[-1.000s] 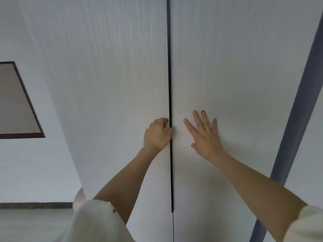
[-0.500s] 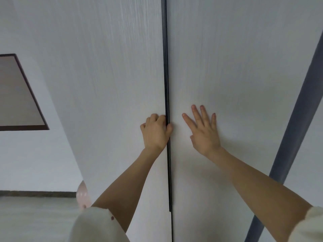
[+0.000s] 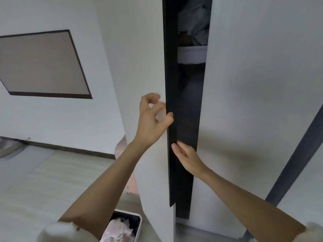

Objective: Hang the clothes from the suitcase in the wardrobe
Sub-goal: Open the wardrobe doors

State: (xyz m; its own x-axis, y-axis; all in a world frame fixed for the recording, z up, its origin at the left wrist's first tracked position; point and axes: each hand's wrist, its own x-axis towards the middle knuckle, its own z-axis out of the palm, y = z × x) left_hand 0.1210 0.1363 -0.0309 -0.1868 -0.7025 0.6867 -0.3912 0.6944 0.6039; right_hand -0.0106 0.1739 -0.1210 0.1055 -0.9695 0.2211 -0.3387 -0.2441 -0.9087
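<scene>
Near left on the floor, the suitcase (image 3: 138, 222) lies open with clothes (image 3: 118, 229) inside. The left hand (image 3: 153, 117) grips the left door (image 3: 139, 70), now swung ajar from shut; the right hand (image 3: 187, 156), fingers relaxed, reaches into the gap. Hanging can follow.

2 wardrobe doors: left door (image 3: 139, 67), right door (image 3: 262, 84). 2 hands at the gap between the doors: left hand (image 3: 152, 119), right hand (image 3: 187, 157). 1 suitcase (image 3: 122, 226) below left door. 1 framed panel (image 3: 42, 65) left of left door.
</scene>
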